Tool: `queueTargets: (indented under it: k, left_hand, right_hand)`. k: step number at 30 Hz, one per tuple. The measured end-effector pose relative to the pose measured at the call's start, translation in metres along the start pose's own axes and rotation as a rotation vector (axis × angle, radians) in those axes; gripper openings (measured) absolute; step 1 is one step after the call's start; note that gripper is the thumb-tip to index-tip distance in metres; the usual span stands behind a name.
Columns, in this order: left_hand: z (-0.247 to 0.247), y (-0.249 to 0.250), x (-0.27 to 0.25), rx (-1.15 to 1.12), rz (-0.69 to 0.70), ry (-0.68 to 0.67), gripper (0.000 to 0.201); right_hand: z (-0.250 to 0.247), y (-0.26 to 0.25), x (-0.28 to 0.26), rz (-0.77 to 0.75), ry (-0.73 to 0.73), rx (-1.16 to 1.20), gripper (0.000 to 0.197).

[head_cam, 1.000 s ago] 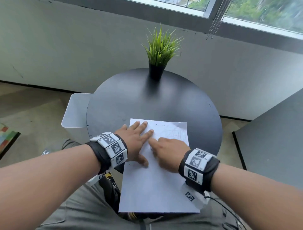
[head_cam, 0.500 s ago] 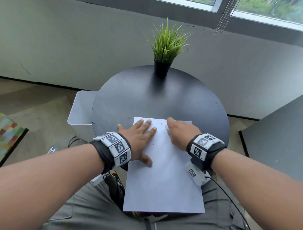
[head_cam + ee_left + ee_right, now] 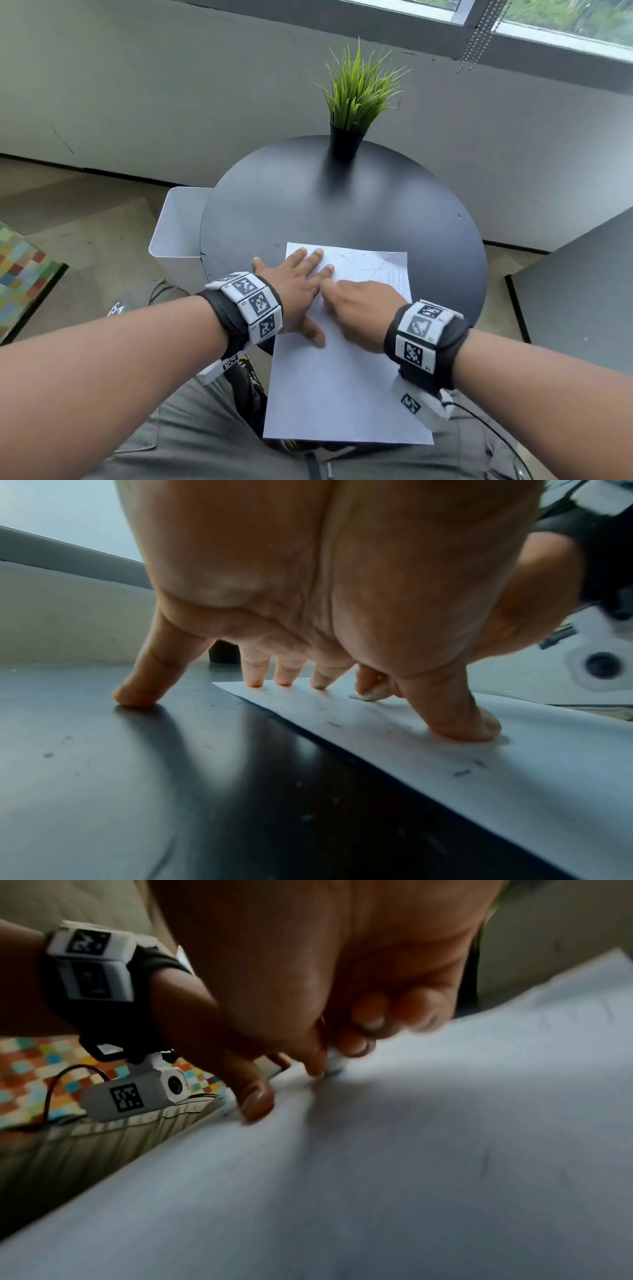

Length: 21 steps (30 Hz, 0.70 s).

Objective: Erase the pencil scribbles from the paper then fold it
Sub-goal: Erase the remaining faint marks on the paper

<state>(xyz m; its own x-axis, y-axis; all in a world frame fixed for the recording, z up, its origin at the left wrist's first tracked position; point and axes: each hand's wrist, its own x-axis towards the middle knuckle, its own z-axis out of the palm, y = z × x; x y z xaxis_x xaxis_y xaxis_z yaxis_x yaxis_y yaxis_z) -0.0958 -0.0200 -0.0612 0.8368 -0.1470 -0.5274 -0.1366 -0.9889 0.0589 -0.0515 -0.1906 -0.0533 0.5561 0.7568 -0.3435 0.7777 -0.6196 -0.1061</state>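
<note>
A white sheet of paper lies on the round black table, its near end hanging over the edge above my lap. Faint pencil scribbles cover its far part. My left hand lies flat with spread fingers and presses the sheet's far left corner; the little finger rests on the bare table. My right hand pinches a small white eraser against the paper, just right of the left index finger. In the right wrist view the eraser shows between blurred fingertips on the paper.
A potted grass plant stands at the table's far edge. A white bin sits against the table's left side. A grey tabletop is at the right, and a colourful rug lies on the floor at the left.
My right hand went out to the sheet's far edge with the eraser and has come back beside the left index finger, uncovering the scribbles. The left hand stays pressed on the paper.
</note>
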Motion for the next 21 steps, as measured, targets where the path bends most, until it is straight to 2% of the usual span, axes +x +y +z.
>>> queueTargets:
  k: [1,3,5,7,9,10,11,13,15,16,19,21]
  left_hand:
    - [0.000,0.000,0.000,0.001,-0.001,-0.001,0.131]
    - [0.000,0.001,0.001,0.004,-0.006,-0.003,0.131]
    - [-0.001,0.001,0.000,0.000,-0.008,-0.014,0.131]
    - [-0.002,0.002,0.000,-0.009,-0.004,-0.010,0.132]
    - [-0.003,0.002,0.000,-0.013,0.001,-0.004,0.132]
    - [-0.005,0.003,0.000,-0.010,-0.002,-0.008,0.131]
    - [-0.006,0.004,0.001,-0.005,-0.005,-0.015,0.131]
    - [-0.008,0.005,0.002,-0.001,-0.010,-0.018,0.132]
    - [-0.010,0.005,0.002,0.014,-0.008,-0.021,0.132]
    - [-0.010,0.004,0.003,0.018,-0.008,-0.016,0.133]
    - [-0.008,0.004,0.004,0.024,-0.004,-0.002,0.134]
    - [-0.008,0.004,0.005,0.023,-0.002,-0.006,0.133]
  right_hand:
    - [-0.002,0.003,-0.001,0.009,-0.004,0.015,0.028]
    - [-0.013,0.029,0.011,0.208,0.030,0.042,0.008]
    - [-0.021,0.050,0.019,0.355,0.043,0.070,0.013]
    - [-0.019,0.034,0.014,0.283,0.069,0.039,0.007]
    - [-0.006,0.007,0.002,0.082,0.032,0.005,0.028]
    - [-0.001,0.006,0.000,0.039,0.007,0.016,0.032]
    - [-0.004,0.012,0.001,0.072,0.010,0.032,0.027]
    - [-0.012,0.044,0.014,0.275,0.051,0.074,0.010]
    - [-0.018,0.054,0.017,0.373,0.065,0.055,0.010]
    - [-0.018,0.045,0.014,0.337,0.070,0.027,0.009]
    - [-0.003,0.001,-0.005,0.110,0.014,-0.015,0.032]
    - [-0.004,0.008,-0.002,0.163,0.019,0.010,0.021]
